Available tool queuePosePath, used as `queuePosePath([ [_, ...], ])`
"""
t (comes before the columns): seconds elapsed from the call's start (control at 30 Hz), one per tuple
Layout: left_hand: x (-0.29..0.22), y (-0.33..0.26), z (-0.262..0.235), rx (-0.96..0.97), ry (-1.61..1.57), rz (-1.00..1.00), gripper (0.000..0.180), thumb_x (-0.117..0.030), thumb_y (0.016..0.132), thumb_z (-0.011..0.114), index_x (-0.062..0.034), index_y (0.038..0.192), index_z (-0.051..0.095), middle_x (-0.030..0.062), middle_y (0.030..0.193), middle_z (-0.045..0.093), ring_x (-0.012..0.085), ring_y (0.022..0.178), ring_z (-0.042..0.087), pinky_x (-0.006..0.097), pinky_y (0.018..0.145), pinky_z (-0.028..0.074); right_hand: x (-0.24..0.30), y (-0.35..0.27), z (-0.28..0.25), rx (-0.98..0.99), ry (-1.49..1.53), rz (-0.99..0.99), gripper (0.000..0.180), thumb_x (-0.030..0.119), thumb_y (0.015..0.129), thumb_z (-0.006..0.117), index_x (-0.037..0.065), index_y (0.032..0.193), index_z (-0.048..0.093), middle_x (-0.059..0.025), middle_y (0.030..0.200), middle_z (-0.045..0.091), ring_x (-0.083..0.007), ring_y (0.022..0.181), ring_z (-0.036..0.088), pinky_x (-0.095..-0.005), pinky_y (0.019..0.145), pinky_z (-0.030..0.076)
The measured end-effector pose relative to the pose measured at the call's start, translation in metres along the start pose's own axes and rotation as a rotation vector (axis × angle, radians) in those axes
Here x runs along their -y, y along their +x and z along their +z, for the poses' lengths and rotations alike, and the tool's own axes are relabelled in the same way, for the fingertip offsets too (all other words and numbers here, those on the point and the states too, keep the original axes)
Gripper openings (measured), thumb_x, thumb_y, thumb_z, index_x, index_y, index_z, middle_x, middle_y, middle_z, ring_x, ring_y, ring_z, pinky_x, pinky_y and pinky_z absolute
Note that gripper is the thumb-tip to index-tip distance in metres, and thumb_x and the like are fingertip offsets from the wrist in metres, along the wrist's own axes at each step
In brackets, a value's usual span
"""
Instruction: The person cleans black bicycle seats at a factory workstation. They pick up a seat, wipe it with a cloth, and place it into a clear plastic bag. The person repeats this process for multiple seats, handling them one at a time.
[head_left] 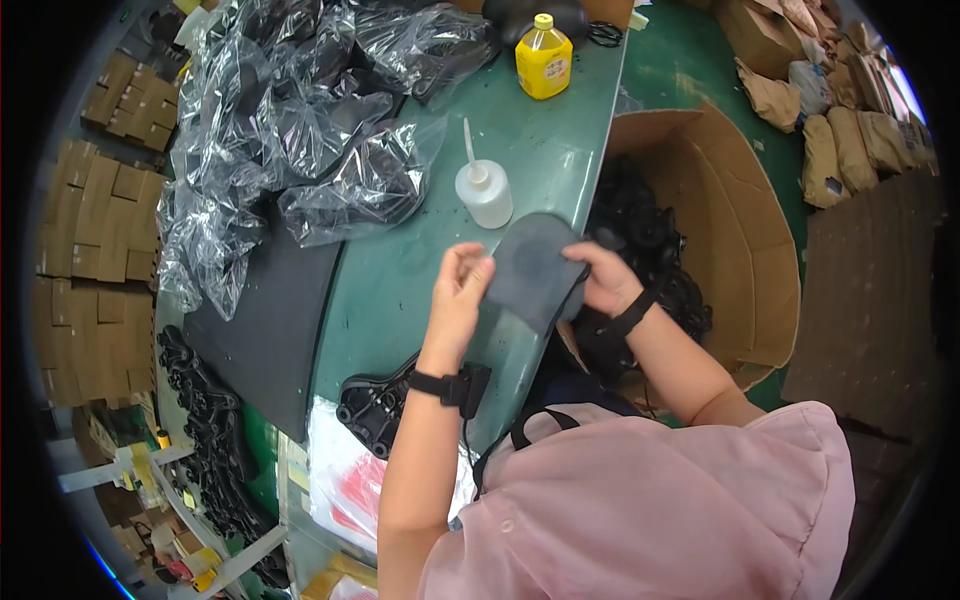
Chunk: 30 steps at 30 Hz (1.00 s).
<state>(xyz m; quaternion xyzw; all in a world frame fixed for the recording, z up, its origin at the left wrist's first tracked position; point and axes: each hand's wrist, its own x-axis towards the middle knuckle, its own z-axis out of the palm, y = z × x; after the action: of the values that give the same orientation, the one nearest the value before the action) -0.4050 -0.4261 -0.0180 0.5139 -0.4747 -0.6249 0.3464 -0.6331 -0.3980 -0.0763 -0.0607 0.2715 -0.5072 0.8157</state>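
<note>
A dark grey cloth [540,265], rounded at the top and slightly blurred, hangs above the right edge of the table. My right hand [608,280] pinches it at its right side, thumb and fingers closed on the edge. Beside the cloth's left edge is my left hand [462,295], its fingers loosely curled and apart from the thumb, with nothing visible in them. Just beyond the hands stands a white squeeze bottle [486,195] with a thin spout. A black molded plastic part [370,405] lies on the table near my left forearm.
Clear plastic bags [300,110] with dark contents cover the far left of the green table [390,270]. A yellow bottle [543,60] stands at the back. On the right, an open cardboard box [750,250] holds black parts [640,215]. A black sheet [265,325] lies at the left.
</note>
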Motion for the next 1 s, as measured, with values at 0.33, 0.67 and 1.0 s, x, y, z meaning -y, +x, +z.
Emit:
queuePosePath([
  [0.33, 0.079, 0.121, -0.003, -0.297, 0.504, 0.372, 0.102, -0.025, 0.064, 0.086, -0.0065, 0.144, 0.026, 0.019, 0.14, 0.038, 0.0311, 0.127, 0.041, 0.043, 0.101, 0.039, 0.135, 0.117, 0.028, 0.085, -0.31, -0.411, 0.045, 0.0, 0.085, 0.058, 0.006, 0.128, 0.048, -0.0055, 0.108, 0.063, -0.016, 0.095, 0.062, -0.031, 0.087, 0.049],
  [0.67, 0.059, 0.119, 0.005, -0.167, 0.448, 0.35, 0.081, -0.02, 0.061, 0.085, -0.0041, 0.129, 0.045, 0.0152, 0.123, 0.056, 0.0294, 0.115, 0.054, 0.037, 0.099, 0.041, 0.132, 0.157, 0.067, 0.131, -0.562, -0.368, 0.037, 0.004, 0.085, 0.063, 0.001, 0.121, 0.058, -0.0046, 0.109, 0.065, -0.0127, 0.095, 0.062, -0.0269, 0.089, 0.047],
  [1.0, 0.062, 0.126, -0.004, 0.03, 0.249, 0.29, 0.068, -0.005, 0.061, 0.082, -0.006, 0.123, 0.053, 0.0075, 0.115, 0.062, 0.0198, 0.107, 0.059, 0.033, 0.094, 0.045, 0.125, 0.178, 0.092, 0.259, -0.645, -0.308, 0.043, 0.003, 0.084, 0.062, 0.001, 0.127, 0.055, -0.0042, 0.114, 0.064, -0.0116, 0.1, 0.06, -0.026, 0.093, 0.044],
])
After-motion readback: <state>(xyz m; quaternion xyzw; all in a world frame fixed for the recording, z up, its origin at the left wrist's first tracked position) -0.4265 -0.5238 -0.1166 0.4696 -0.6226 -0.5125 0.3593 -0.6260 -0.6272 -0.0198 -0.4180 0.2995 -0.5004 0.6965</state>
